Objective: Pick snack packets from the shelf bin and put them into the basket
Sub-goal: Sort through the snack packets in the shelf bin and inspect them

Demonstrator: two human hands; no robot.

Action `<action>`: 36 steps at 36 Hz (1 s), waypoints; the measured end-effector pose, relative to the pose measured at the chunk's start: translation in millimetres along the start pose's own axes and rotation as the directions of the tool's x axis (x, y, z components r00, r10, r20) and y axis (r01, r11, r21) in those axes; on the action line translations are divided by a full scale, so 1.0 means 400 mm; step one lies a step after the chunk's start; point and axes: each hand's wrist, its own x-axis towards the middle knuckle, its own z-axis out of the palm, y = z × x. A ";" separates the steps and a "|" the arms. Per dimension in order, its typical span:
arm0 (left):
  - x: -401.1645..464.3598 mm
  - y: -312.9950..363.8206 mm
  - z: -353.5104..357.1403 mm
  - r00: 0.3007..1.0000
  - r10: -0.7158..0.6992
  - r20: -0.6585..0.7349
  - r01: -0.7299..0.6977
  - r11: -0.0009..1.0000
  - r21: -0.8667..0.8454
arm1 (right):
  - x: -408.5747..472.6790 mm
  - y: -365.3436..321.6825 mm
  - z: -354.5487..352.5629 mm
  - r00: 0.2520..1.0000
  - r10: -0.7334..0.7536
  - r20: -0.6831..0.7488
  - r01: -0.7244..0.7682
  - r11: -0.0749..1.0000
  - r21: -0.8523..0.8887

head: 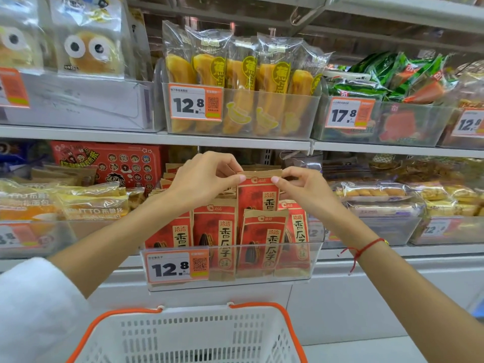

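1. White basket [188,336] with orange handles is seen lowest, beneath the clear shelf bin [230,268].
2. One red packet [258,197], raised above the bin's other packets, is pinched at its top corners by the left hand [207,179] and right hand [301,187].

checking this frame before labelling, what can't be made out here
Head view only:
- Basket: its bottom is cut off by the lower edge, so its contents are unknown.
- Bin: rear packets are hidden behind the front row.
- Raised packet: top corners are covered by the left hand and right hand.
- Small print on the price tag: too small to read.
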 end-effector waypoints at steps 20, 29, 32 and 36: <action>0.002 -0.026 0.074 0.988 0.033 0.148 -0.071 0.965 0.254 | 0.007 0.035 -0.020 0.978 0.097 0.185 -0.058 0.976 -0.209; 0.013 -0.028 0.052 0.973 0.016 0.229 -0.081 0.958 0.275 | 0.071 -0.040 -0.056 0.837 0.291 0.464 -0.051 0.885 -0.462; -0.003 -0.040 0.050 0.996 0.034 0.077 -0.054 0.961 0.272 | 0.078 -0.031 -0.053 0.902 0.159 0.402 0.026 0.908 -0.418; -0.005 -0.051 0.046 0.999 0.001 0.038 -0.014 0.939 0.344 | 0.091 -0.012 -0.014 0.966 -0.042 0.255 0.157 0.881 -0.447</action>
